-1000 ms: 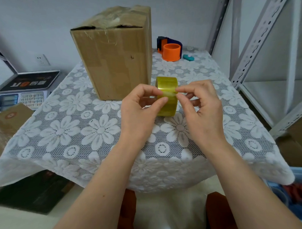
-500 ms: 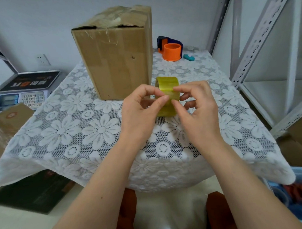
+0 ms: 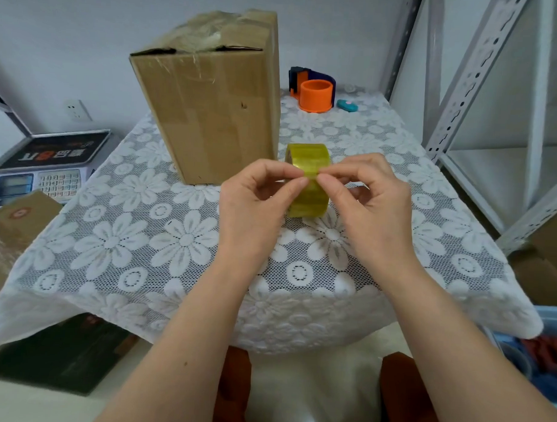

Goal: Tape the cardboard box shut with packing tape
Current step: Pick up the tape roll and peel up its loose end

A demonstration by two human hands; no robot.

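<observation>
I see the roll of packing tape (image 3: pixel 308 180) standing on edge on the lace tablecloth (image 3: pixel 137 237), just right of the cardboard box's (image 3: pixel 211 107) near corner. My left hand (image 3: pixel 255 203) and right hand (image 3: pixel 372 204) meet over the roll — thumb and forefinger of each curled and pinching at its upper curved face, fingertips (image 3: pixel 303 181) almost touching one another. The box stands upright on the far left of the table, its top flaps crumpled under old tape. At the far right sits an orange tape dispenser (image 3: pixel 314 92).
</observation>
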